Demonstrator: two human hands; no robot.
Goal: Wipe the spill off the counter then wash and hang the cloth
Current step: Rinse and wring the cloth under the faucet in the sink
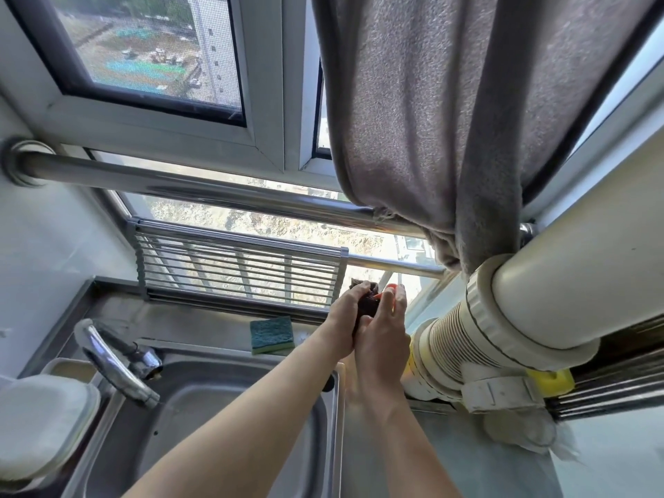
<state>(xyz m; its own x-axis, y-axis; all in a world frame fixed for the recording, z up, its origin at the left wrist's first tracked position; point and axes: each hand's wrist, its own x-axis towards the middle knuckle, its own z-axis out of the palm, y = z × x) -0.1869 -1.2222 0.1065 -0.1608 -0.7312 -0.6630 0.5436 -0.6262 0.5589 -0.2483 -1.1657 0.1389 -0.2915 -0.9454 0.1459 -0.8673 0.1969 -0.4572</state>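
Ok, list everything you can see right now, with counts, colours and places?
dark cloth: one, dark brown, held up at the window sill, behind the sink
orange item: one, by the cloth; what it is unclear
sponge: one, teal over green, on the ledge behind the sink
sink: one, steel, lower centre
faucet: one, chrome, left of sink
folding rack: one, grey, against window
rail: one, steel, across window
grey towel: one, hung over rail
duct pipe: one, cream, right
hands: left and right, both gripping the cloth
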